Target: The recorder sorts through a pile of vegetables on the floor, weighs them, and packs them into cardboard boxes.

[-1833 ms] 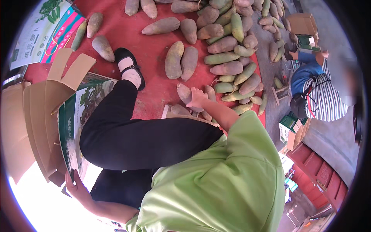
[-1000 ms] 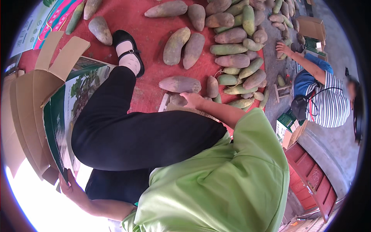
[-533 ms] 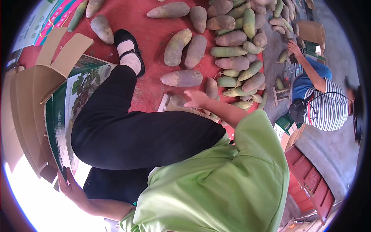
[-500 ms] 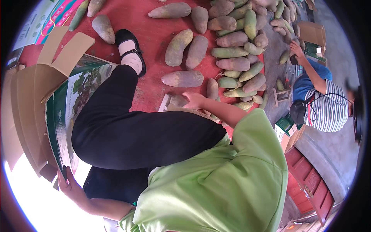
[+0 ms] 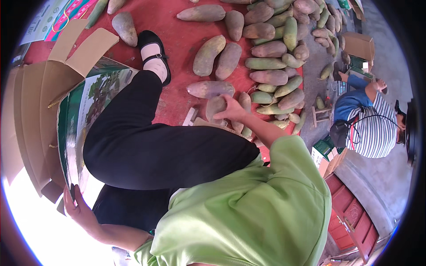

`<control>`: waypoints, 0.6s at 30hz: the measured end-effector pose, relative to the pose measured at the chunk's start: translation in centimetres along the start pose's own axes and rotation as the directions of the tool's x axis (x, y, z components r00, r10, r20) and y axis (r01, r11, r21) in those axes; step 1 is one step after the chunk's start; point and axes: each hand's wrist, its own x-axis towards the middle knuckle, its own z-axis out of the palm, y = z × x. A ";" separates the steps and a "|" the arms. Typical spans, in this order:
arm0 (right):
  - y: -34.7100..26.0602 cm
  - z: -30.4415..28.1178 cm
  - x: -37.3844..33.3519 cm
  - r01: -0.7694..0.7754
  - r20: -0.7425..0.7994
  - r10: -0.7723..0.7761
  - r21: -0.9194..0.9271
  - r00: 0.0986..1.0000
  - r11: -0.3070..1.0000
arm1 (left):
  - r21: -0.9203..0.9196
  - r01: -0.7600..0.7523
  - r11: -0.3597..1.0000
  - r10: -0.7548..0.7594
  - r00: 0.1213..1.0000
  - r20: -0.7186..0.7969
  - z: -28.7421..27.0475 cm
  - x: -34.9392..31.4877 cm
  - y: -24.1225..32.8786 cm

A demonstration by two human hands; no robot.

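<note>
The large carton (image 5: 73,119) at the person's left, with its flaps raised, is held at its lower edge by the left hand (image 5: 80,210), its thumb and fingers closed on the board; this hold is unchanged from the earlier frames. Beyond the black-trousered thigh (image 5: 173,155), a short, thick vegetable (image 5: 214,106) is gripped by the right hand (image 5: 233,110), the fingers curled over its side. Half a second earlier it was seen lower, within the small open box (image 5: 190,117); it is now raised above the box, just in front of a longer purplish vegetable (image 5: 207,89). That one, laid crosswise, is left in place.

The ground is covered by a red sheet (image 5: 171,108), scuffed in places. On it a pair of vegetables (image 5: 208,56) is set side by side past the black shoe (image 5: 153,55), and a dense pile (image 5: 270,77) of green and purplish ones is heaped toward the right edge.

Beyond the sheet, grey floor (image 5: 390,66) is exposed. There a low stool (image 5: 322,116) and an opened brown carton (image 5: 360,46) are placed near a co-worker in a striped shirt (image 5: 370,133), whose previously outstretched arm is now bent. A red panelled door (image 5: 353,215) is seen at the lower right.
</note>
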 end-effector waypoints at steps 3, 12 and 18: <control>-5.1 -3.1 -2.6 -0.011 -0.112 0.079 0.509 0.991 0.861 | 0.009 0.009 1.000 -0.009 1.000 0.005 -0.2 0.1 0.0; -12.9 -10.5 -2.2 0.393 -0.431 -0.183 0.472 0.884 0.789 | -0.059 -0.010 0.998 0.011 1.000 0.010 -0.4 0.8 5.4; -29.2 -11.8 -5.2 0.733 -0.492 -0.545 0.403 0.679 0.549 | -0.086 -0.023 0.996 0.021 0.999 -0.025 -1.3 0.2 6.4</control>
